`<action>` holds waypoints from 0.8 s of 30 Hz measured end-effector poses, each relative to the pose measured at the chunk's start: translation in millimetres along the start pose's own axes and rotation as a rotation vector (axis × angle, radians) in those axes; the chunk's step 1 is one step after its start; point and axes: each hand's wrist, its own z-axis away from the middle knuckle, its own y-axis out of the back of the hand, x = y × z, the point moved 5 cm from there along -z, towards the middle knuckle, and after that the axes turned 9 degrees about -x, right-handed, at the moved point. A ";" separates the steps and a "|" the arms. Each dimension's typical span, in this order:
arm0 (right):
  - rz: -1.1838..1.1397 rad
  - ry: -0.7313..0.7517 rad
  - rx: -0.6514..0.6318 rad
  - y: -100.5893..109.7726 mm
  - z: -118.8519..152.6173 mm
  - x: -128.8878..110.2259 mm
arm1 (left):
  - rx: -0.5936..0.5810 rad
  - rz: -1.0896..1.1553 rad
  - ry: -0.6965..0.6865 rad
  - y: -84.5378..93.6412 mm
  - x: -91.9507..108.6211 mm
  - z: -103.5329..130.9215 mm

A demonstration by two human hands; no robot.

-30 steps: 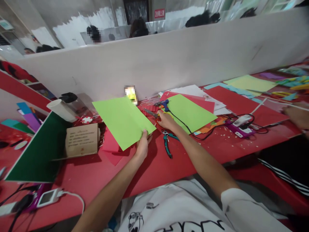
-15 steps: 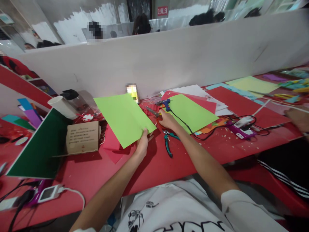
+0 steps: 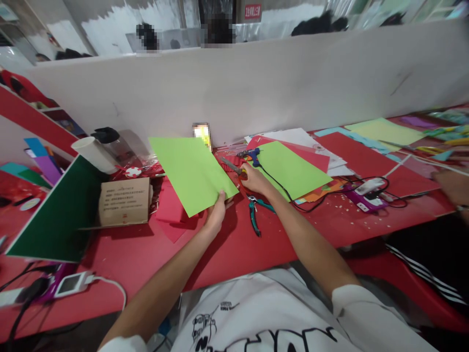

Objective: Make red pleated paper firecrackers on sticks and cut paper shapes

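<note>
Two hands are occupied, one with paper and one with a tool. By the left hand (image 3: 216,213), a green sheet (image 3: 188,171) is pinched near its lower right corner, thumb above and fingers beneath; by this narrow hold most of the face is left uncovered, and the sheet is apparently stiff enough to be supported from one corner. In the right hand (image 3: 253,177), scissors (image 3: 234,167) are gripped at the handles, the blades directed leftward toward the sheet's right edge. Whether blade and paper are touching cannot be told.

Below the sheet, red paper (image 3: 170,208) is partly covered on the red table (image 3: 234,259). Near the right forearm, pliers (image 3: 255,217) are laid with their handles spread, probably set down within easy reach. Beyond the right hand, a glue gun (image 3: 252,155) is rested by the left edge of a second green sheet (image 3: 298,171), its cord (image 3: 276,183) being led rightward toward a power strip (image 3: 366,195), presumably for current.

To the left, a cardboard box (image 3: 124,203) is placed beside a dark green board (image 3: 54,225), which is tilted, perhaps propped by it. Behind everything, the work is bounded by a pale partition (image 3: 234,93).
</note>
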 end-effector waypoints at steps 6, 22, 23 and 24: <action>-0.035 0.009 -0.028 -1.9 0.2 0.5 | -0.023 -0.090 -0.018 -1.8 2.5 -0.9; 0.006 -0.046 0.039 -7.4 -3.0 -1.4 | 0.056 -0.189 0.067 8.8 -8.2 -20.1; 0.001 -0.058 0.039 -7.7 -3.1 -1.3 | 0.057 -0.180 0.065 9.4 -8.8 -20.5; -0.003 -0.067 0.035 -8.0 -3.1 -1.2 | 0.057 -0.176 0.061 9.8 -9.2 -21.0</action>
